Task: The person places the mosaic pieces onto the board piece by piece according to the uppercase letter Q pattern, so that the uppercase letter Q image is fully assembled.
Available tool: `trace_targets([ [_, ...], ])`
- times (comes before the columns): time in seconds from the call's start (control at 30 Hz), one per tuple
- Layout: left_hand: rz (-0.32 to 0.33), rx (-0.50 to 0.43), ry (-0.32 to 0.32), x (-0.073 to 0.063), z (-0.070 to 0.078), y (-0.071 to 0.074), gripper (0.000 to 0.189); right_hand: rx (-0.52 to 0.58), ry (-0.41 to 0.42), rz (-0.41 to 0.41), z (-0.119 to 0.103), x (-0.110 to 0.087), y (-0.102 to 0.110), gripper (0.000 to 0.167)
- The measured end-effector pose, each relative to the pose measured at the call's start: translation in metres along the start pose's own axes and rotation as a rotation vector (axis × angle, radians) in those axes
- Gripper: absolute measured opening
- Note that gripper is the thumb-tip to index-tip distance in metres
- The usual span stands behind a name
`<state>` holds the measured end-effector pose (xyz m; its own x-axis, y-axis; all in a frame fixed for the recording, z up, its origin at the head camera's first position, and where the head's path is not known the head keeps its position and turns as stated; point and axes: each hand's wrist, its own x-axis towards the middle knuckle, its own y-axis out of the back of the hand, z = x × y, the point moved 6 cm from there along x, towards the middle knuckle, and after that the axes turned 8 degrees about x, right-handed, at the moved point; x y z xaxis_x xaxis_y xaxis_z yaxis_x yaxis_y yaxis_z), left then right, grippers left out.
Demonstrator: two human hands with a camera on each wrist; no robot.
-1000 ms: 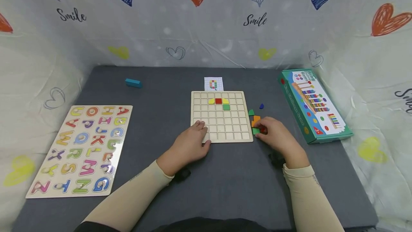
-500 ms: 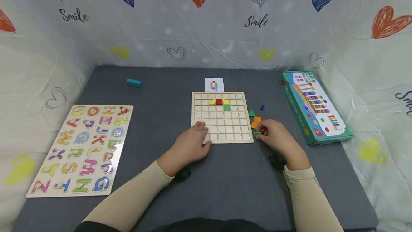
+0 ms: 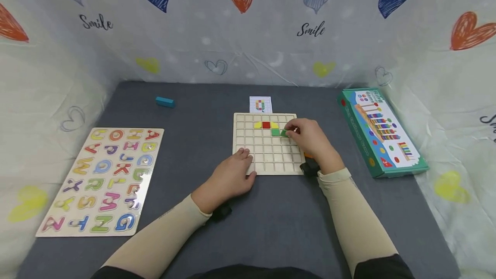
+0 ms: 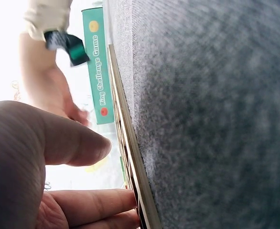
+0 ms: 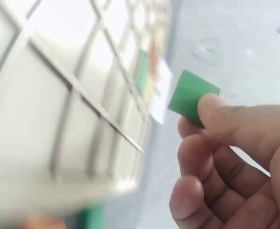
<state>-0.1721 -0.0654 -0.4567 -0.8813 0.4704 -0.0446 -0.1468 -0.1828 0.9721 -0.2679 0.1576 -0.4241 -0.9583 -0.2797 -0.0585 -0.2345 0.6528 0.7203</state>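
A wooden grid board lies at the middle of the table. Its upper rows hold a red square between two yellow pieces, with a green square under the right one. My left hand rests its fingers on the board's left front corner, thumb apart from them. Between thumb and index finger, my right hand pinches a green square tile over the board's right side, just right of the placed green square.
Behind the board lies a pattern card. Orange pieces show at its right edge, partly hidden by the right wrist. A letter puzzle board lies left, a blue block far left, and a green game box right.
My right hand has picked the green tile from the loose pieces beside the board and carried it up and left over the grid. The left hand has stayed on the board.
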Motion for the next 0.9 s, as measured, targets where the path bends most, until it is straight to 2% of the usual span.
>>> trace_targets([
  [0.2, -0.007, -0.004, 0.004, 0.000, 0.001, -0.002, 0.055, -0.004, -0.014, -0.063, 0.000, 0.015, -0.025, 0.017],
  [0.5, -0.022, 0.030, 0.009, 0.002, -0.001, -0.003, 0.056, -0.009, -0.025, -0.092, -0.002, 0.014, -0.030, 0.017],
  [0.67, -0.015, 0.025, 0.004, 0.002, -0.001, -0.004, 0.056, -0.013, -0.017, -0.058, 0.000, 0.013, -0.033, 0.016],
  [0.9, -0.001, 0.021, 0.003, 0.001, 0.000, -0.001, 0.055, -0.093, -0.011, 0.011, -0.006, 0.013, -0.036, 0.016],
])
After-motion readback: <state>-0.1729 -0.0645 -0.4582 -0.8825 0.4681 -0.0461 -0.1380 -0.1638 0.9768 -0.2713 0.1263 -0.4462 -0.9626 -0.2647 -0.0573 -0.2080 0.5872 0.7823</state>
